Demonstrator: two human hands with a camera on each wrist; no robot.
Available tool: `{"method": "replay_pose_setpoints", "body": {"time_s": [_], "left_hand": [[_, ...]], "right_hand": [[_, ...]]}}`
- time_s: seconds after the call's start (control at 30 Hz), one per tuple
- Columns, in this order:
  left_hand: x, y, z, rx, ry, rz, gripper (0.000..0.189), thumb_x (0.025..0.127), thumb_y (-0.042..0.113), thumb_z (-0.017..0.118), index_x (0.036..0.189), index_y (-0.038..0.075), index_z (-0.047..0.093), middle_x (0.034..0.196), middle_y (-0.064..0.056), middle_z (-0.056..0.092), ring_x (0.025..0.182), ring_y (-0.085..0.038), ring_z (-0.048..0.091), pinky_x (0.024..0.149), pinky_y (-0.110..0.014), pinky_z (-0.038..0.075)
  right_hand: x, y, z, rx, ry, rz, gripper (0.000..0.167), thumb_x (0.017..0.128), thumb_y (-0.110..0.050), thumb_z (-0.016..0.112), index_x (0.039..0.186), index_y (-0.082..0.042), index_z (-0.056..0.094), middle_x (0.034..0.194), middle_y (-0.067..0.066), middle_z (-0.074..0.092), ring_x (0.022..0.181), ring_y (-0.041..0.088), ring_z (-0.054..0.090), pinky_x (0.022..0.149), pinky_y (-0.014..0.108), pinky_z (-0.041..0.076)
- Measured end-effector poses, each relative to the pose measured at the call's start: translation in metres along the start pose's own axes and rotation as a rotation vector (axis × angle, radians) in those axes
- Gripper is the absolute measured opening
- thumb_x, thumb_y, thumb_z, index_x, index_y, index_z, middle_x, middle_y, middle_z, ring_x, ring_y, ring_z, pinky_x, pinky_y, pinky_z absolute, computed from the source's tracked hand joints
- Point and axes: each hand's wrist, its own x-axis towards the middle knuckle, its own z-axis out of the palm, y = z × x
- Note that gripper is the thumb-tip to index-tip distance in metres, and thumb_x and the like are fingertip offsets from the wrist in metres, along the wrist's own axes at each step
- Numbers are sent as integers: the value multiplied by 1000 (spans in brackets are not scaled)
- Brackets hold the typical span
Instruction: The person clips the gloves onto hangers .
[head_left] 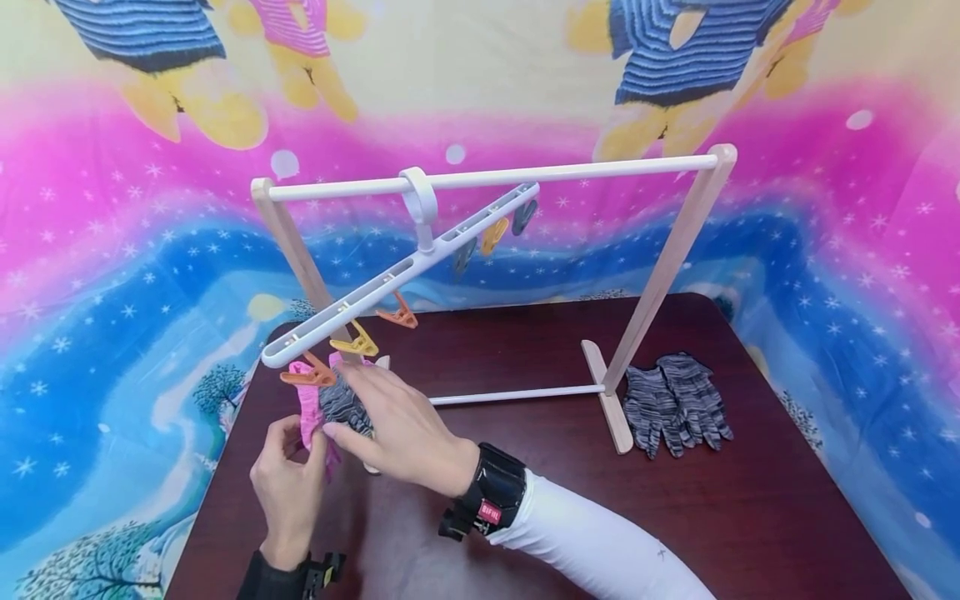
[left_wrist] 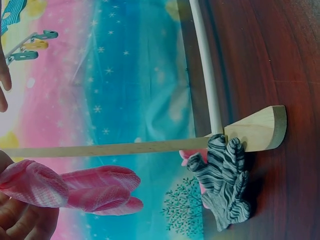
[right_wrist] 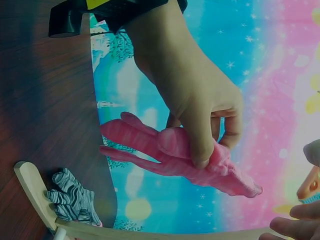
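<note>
My left hand (head_left: 288, 483) pinches a pink knit glove (left_wrist: 102, 190) between thumb and fingers, its fingers hanging down. The cuff points up toward an orange clip (head_left: 309, 375) at the near end of a white clip hanger (head_left: 405, 271). In the head view the clip overlaps the cuff; in the right wrist view a gap shows between them. My right hand (head_left: 408, 425) is beside the glove with fingers extended and thumb apart. Its fingers (right_wrist: 297, 225) frame the orange clip in the right wrist view, holding nothing.
The hanger hooks over the top bar (head_left: 570, 172) of a wooden-legged rack. A yellow clip (head_left: 356, 340) and several others hang along it. Grey striped gloves (head_left: 671, 404) lie right of the rack; another grey striped glove (left_wrist: 220, 182) lies by the left foot, with pink fabric behind.
</note>
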Motion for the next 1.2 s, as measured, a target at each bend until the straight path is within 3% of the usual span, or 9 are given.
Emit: {"method": "replay_pose_setpoints", "body": {"time_s": [0.17, 0.3, 0.6, 0.77, 0.97, 1.2], "left_hand": [[0, -2, 1, 6, -3, 4, 23, 87, 1, 74, 105, -8, 64, 94, -24, 75, 82, 32, 46, 75, 6, 38], [1, -2, 1, 15, -1, 12, 23, 86, 2, 75, 104, -9, 64, 93, -24, 74, 82, 33, 45, 75, 6, 37], [0, -4, 2, 22, -15, 25, 25, 84, 1, 78, 103, -8, 64, 93, -24, 74, 84, 34, 44, 77, 6, 37], [-1, -4, 2, 24, -20, 13, 26, 84, 2, 78, 103, -8, 64, 94, -24, 75, 84, 34, 44, 76, 6, 37], [-2, -5, 3, 25, -21, 14, 24, 84, 1, 77, 103, -8, 64, 93, -24, 75, 84, 33, 44, 76, 6, 37], [-2, -6, 4, 18, -26, 17, 26, 83, 0, 78, 103, -8, 64, 93, -24, 75, 84, 32, 44, 77, 6, 37]], "right_hand": [[6, -2, 1, 11, 10, 23, 72, 99, -46, 60, 155, -7, 37, 158, 8, 46, 145, 21, 47, 118, 34, 39], [13, -7, 1, 26, 35, 47, 70, 99, -45, 59, 155, -8, 38, 155, 6, 51, 141, 17, 51, 114, 30, 44], [23, -17, -2, 108, 105, 83, 63, 98, -40, 62, 150, -9, 47, 141, 1, 64, 114, 15, 67, 94, 25, 55], [24, -18, -2, 118, 130, 85, 61, 97, -41, 63, 148, -10, 51, 130, -2, 70, 86, 9, 66, 68, 12, 43], [24, -19, -3, 105, 153, 81, 55, 97, -40, 65, 143, -12, 56, 139, -2, 66, 84, 4, 65, 64, 9, 39], [24, -20, -4, 124, 194, 86, 53, 94, -39, 71, 137, -10, 61, 115, -1, 75, 63, 0, 48, 51, 11, 29]]}}
